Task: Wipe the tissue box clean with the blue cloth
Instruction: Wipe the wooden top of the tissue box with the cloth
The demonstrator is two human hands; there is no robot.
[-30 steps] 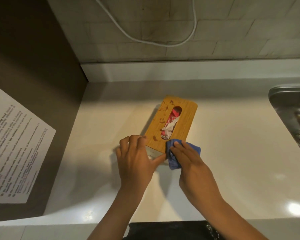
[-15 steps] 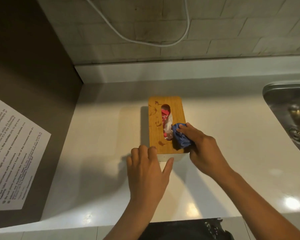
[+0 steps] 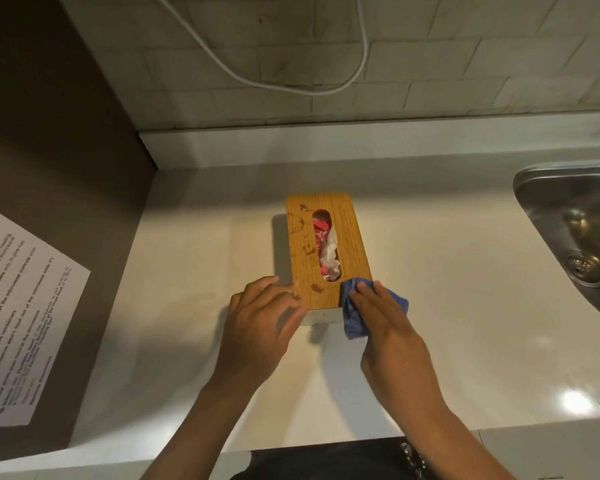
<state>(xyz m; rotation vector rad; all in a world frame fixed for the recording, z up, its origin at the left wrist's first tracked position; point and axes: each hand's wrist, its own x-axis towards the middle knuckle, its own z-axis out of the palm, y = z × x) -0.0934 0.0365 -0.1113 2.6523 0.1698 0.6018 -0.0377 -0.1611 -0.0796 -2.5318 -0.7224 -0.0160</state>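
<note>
A tissue box (image 3: 347,233) with a wooden lid and white sides stands on the pale counter (image 3: 194,306). Its slot shows pink-and-white tissue, and dark wet smears mark the lid's left side. My right hand (image 3: 381,317) presses a crumpled blue cloth (image 3: 355,323) against the lid's near right corner, the cloth hanging over the box's front edge. My left hand (image 3: 260,320) lies flat with fingers spread against the box's near left corner, bracing it.
A steel sink (image 3: 575,237) with a drain is set into the counter at the right. A dark panel with a printed paper notice (image 3: 18,306) walls off the left. A white cable (image 3: 291,84) loops across the tiled back wall.
My right hand has drawn the cloth from beside the slot down to the lid's near right corner. My left hand has shifted up against the box's near left corner.
</note>
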